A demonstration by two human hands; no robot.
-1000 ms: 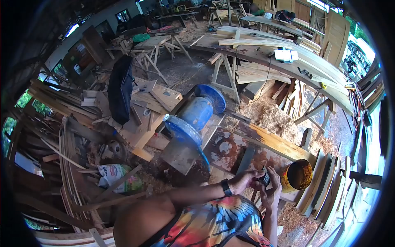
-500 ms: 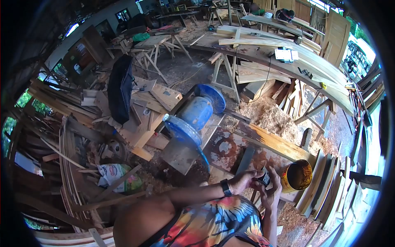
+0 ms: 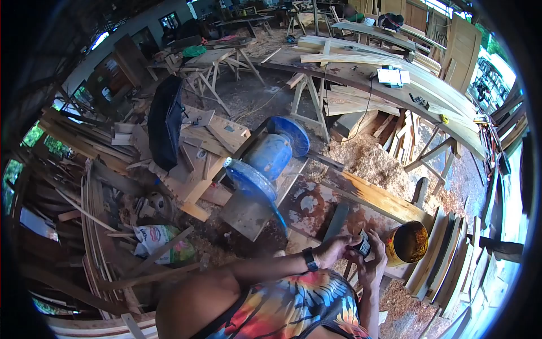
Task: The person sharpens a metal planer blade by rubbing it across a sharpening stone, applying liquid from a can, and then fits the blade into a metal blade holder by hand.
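Observation:
Both of my hands are together at the lower right of centre, fingers curled around a small dark flat piece with pale markings (image 3: 364, 246). My left hand (image 3: 333, 250), with a dark watch (image 3: 310, 259) on its wrist, pinches it from the left. From the other side, my right hand (image 3: 372, 264) grips it with fingers raised. Just beyond lies a dark grey bar (image 3: 337, 221) on a stained board (image 3: 307, 206). A yellow bucket (image 3: 389, 248) with a dark, stained inside stands right beside my right hand.
A blue bench grinder (image 3: 271, 155) stands ahead to the left, near a dark umbrella (image 3: 165, 124). Upright planks (image 3: 446, 254) line the right side. Farther off, a long bench (image 3: 350, 68) bears boards; a person (image 3: 390, 21) bends over work at the back.
The dark piece has tilted slightly between my fingers, showing more of its pale markings. My hands have otherwise hardly moved.

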